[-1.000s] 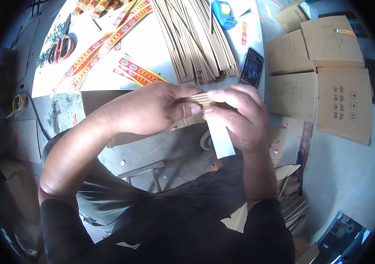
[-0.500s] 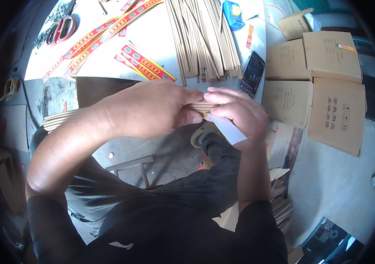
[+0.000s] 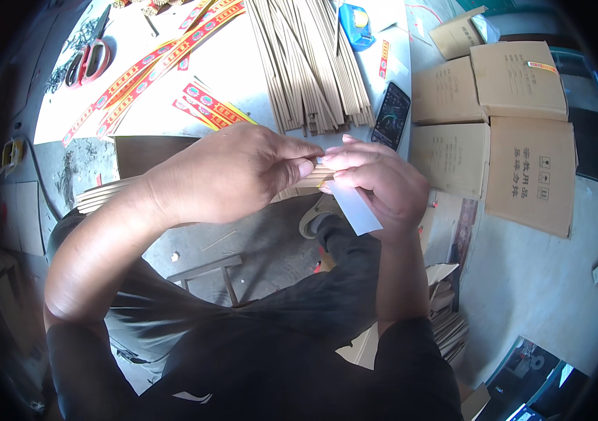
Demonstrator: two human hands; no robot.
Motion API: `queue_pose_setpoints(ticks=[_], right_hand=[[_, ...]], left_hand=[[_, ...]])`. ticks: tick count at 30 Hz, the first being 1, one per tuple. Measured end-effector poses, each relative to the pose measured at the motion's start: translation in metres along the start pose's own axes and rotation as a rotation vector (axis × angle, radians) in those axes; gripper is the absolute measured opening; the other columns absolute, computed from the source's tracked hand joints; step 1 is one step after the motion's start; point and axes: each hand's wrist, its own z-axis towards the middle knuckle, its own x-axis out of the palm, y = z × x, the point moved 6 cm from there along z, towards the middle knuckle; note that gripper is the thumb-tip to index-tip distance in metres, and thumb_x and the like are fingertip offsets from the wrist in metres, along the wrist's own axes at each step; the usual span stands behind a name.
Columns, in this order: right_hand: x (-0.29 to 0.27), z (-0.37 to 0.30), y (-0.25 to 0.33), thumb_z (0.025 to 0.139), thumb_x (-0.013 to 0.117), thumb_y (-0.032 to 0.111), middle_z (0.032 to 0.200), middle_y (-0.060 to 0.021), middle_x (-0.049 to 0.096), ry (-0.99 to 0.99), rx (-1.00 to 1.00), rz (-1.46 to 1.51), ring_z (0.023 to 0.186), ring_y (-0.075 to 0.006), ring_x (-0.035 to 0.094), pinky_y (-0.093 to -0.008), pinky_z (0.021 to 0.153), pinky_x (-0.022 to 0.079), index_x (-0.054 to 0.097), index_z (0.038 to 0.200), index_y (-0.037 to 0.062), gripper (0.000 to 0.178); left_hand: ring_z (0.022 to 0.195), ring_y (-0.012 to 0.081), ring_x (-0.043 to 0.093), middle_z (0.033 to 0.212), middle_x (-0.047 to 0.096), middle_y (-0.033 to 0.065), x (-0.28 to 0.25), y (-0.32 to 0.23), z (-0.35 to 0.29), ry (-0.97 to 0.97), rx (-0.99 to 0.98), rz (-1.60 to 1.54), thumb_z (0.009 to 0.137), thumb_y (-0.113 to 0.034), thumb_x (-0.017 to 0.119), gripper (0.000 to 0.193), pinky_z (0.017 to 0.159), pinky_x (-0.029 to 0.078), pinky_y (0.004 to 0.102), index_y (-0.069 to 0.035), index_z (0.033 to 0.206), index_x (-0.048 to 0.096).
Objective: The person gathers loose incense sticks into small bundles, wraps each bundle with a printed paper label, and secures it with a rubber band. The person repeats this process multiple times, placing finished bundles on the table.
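A bundle of thin brown incense sticks (image 3: 106, 195) runs crosswise beneath my left forearm and into both hands. My left hand (image 3: 225, 172) is closed at the bundle, thumb and forefinger pressed together on top of it; its other fingers are hidden. Fingers of my right hand (image 3: 387, 181) wrap over the bundle's right part. From under those fingers hangs a paper strip (image 3: 355, 208), pale side showing, with a bit of yellow where it meets the sticks.
Beyond my hands, the white table (image 3: 151, 116) holds loose sticks (image 3: 309, 77), red-and-yellow paper strips (image 3: 173, 59), red-handled scissors (image 3: 92, 62), a phone (image 3: 391, 116) and a blue box (image 3: 355, 28). Cardboard cartons (image 3: 530, 172) stand at right. A stool frame (image 3: 208, 269) is below.
My left thumb has moved up over the sticks to meet the forefinger. The paper strip's hanging end has swung slightly left. The view has shifted a little.
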Motion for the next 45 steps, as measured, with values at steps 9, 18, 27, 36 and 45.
queue_pose_setpoints(ticks=[9,18,27,36,45], right_hand=[[0.002,0.002,0.000,0.080,0.073,-0.003,0.097,-0.0089,0.078,0.014,-0.006,-0.070,0.093,-0.0268,0.076,-0.0437,0.092,0.062,0.070,0.088,0.0049,0.012],[0.003,0.001,0.006,0.080,0.079,0.008,0.096,-0.0025,0.078,0.031,-0.097,-0.203,0.097,-0.0227,0.075,-0.0448,0.100,0.054,0.073,0.083,0.0119,0.008],[0.001,-0.004,0.008,0.079,0.080,0.011,0.097,-0.0012,0.078,-0.027,-0.180,-0.242,0.098,-0.0220,0.073,-0.0456,0.103,0.052,0.073,0.081,0.0139,0.007],[0.004,0.006,0.003,0.080,0.077,0.010,0.105,-0.0045,0.077,0.025,-0.170,-0.177,0.102,-0.0252,0.073,-0.0443,0.092,0.058,0.072,0.084,0.0091,0.007],[0.007,-0.003,-0.009,0.079,0.077,0.001,0.096,-0.0058,0.078,-0.003,-0.053,-0.044,0.094,-0.0243,0.076,-0.0416,0.090,0.063,0.074,0.085,0.0050,0.008]], left_hand=[[0.100,0.0334,0.073,0.111,0.075,0.0170,0.000,-0.003,0.000,-0.087,0.024,0.088,0.104,-0.028,0.062,0.031,0.089,0.059,0.0390,-0.007,0.125,0.072],[0.100,0.0242,0.076,0.110,0.076,0.0168,-0.007,0.004,0.002,-0.061,-0.109,0.151,0.106,-0.029,0.060,0.034,0.093,0.058,0.0351,-0.009,0.132,0.070],[0.102,0.0271,0.076,0.110,0.076,0.0168,-0.008,0.004,0.002,-0.076,-0.095,0.174,0.106,-0.029,0.060,0.035,0.093,0.058,0.0359,-0.010,0.134,0.068],[0.093,0.0357,0.073,0.104,0.075,0.0156,-0.003,-0.007,-0.003,-0.104,0.011,0.231,0.102,-0.026,0.063,0.029,0.084,0.059,0.0433,-0.009,0.122,0.074],[0.089,0.0364,0.073,0.095,0.075,0.0174,-0.003,-0.008,-0.002,-0.091,0.011,0.281,0.101,-0.030,0.063,0.030,0.080,0.058,0.0447,-0.010,0.121,0.074]])
